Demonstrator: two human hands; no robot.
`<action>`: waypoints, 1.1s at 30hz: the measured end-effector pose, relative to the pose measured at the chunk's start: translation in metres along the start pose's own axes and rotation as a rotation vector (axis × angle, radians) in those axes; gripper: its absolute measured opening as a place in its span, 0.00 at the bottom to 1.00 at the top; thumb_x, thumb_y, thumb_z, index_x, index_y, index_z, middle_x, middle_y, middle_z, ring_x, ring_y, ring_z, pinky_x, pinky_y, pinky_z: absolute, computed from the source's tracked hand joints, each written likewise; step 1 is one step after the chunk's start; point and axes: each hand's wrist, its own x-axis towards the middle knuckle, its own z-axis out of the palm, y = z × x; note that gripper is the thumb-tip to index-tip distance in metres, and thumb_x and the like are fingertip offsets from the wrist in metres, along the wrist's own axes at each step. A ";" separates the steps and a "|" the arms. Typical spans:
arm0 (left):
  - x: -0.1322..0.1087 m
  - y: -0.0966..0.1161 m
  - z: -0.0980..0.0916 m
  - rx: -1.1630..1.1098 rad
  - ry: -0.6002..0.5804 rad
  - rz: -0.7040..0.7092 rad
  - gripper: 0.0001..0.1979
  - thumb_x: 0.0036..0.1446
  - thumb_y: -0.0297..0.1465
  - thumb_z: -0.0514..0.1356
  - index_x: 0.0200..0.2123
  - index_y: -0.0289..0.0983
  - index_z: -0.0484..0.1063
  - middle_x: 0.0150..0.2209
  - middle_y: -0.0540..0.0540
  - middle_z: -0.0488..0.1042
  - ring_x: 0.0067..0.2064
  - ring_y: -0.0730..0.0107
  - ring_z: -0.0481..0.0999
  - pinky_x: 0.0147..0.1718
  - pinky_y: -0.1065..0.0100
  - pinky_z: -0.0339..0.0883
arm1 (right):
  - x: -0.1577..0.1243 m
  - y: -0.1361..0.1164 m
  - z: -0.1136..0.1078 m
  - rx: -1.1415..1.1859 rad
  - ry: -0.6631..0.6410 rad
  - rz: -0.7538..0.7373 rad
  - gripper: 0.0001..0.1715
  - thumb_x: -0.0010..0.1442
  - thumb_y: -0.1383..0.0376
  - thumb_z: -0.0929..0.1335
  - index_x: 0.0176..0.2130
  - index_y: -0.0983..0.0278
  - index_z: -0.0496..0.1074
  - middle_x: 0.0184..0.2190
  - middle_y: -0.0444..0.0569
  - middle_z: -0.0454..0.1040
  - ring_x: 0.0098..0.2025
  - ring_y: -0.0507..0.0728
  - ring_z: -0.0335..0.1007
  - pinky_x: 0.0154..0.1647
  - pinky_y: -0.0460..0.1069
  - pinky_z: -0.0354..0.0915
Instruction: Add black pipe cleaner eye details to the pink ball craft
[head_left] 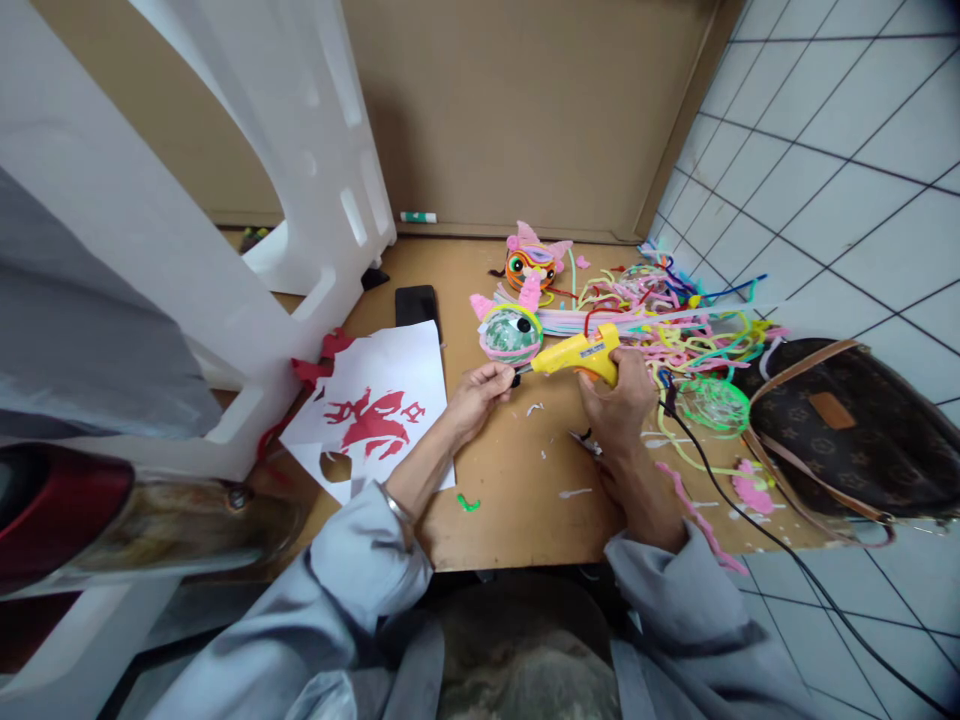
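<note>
My right hand (626,395) is wrapped round the handle of a yellow hot glue gun (574,355), its nozzle pointing left. My left hand (480,400) pinches a small black piece (515,380) between thumb and fingertips, right at the nozzle tip. Just behind them sits a round pipe-cleaner animal head (510,335) with pink ears, a yellow and pink rim and one black-and-white eye. Farther back lies a finished-looking orange head (531,268) with two eyes and pink ears.
Pipe cleaners (675,320) of many colours heap at the right, near a green-rimmed oval (712,403) and a brown handbag (847,430). The gun's black cord (720,490) runs right. White paper (427,400) with red cutouts and a phone (417,308) lie left.
</note>
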 end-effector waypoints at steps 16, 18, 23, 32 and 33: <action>0.001 0.001 -0.001 -0.030 0.040 0.014 0.21 0.33 0.41 0.74 0.23 0.33 0.71 0.22 0.53 0.67 0.23 0.82 0.61 0.24 0.74 0.54 | 0.002 0.003 -0.004 -0.126 -0.142 0.219 0.17 0.54 0.59 0.66 0.42 0.63 0.64 0.37 0.53 0.71 0.42 0.62 0.69 0.41 0.54 0.64; 0.001 0.001 -0.001 -0.042 0.054 0.020 0.21 0.33 0.41 0.74 0.23 0.33 0.71 0.22 0.53 0.66 0.23 0.82 0.61 0.24 0.74 0.55 | 0.005 0.005 -0.005 -0.227 -0.254 0.332 0.20 0.54 0.58 0.66 0.45 0.65 0.65 0.41 0.57 0.72 0.45 0.64 0.69 0.42 0.54 0.63; 0.002 -0.001 0.000 -0.035 0.055 0.033 0.20 0.34 0.40 0.74 0.24 0.33 0.73 0.21 0.53 0.67 0.23 0.81 0.62 0.25 0.74 0.55 | 0.008 0.007 -0.007 -0.464 -0.590 0.497 0.22 0.56 0.58 0.66 0.46 0.69 0.69 0.42 0.62 0.74 0.44 0.66 0.70 0.41 0.55 0.63; 0.000 0.000 0.002 0.011 0.003 0.039 0.22 0.34 0.44 0.73 0.22 0.33 0.71 0.20 0.54 0.64 0.23 0.81 0.59 0.26 0.73 0.52 | 0.003 0.007 -0.008 -0.554 -0.650 0.338 0.26 0.55 0.58 0.69 0.47 0.75 0.71 0.43 0.68 0.74 0.47 0.71 0.66 0.46 0.61 0.58; 0.000 -0.001 0.001 0.023 -0.008 0.048 0.22 0.35 0.44 0.73 0.22 0.33 0.71 0.20 0.54 0.64 0.23 0.81 0.59 0.26 0.73 0.52 | 0.005 0.004 -0.008 -0.493 -0.607 0.302 0.24 0.57 0.59 0.67 0.47 0.73 0.71 0.43 0.66 0.74 0.47 0.70 0.66 0.47 0.60 0.58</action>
